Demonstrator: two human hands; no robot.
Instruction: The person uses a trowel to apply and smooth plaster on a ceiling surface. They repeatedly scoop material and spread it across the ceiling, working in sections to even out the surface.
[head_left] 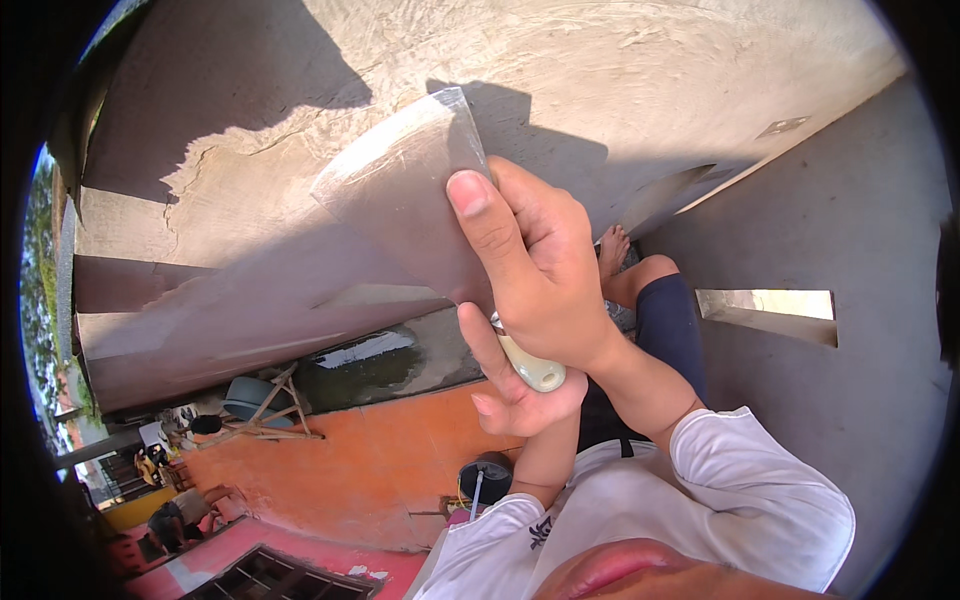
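My right hand (545,270) is closed on a wide putty knife (400,190), with the thumb laid flat on its blade. The shiny grey blade fans out toward the upper left. Its pale, cream-coloured handle (530,365) slants down out of the right hand. Just below, my left hand (535,405) is held palm up with its fingers apart and not wrapped round anything. The handle's end lies over that palm and seems to touch it. Part of the handle is hidden behind the right hand.
A rough plastered surface (270,200) fills the upper view, partly in shadow. At right stands a grey wall (850,220) with a slot. A wooden stand (280,410), a tub (250,398), a black bucket (487,475) and an orange wall (350,460) lie lower left, with another person (180,515) beyond.
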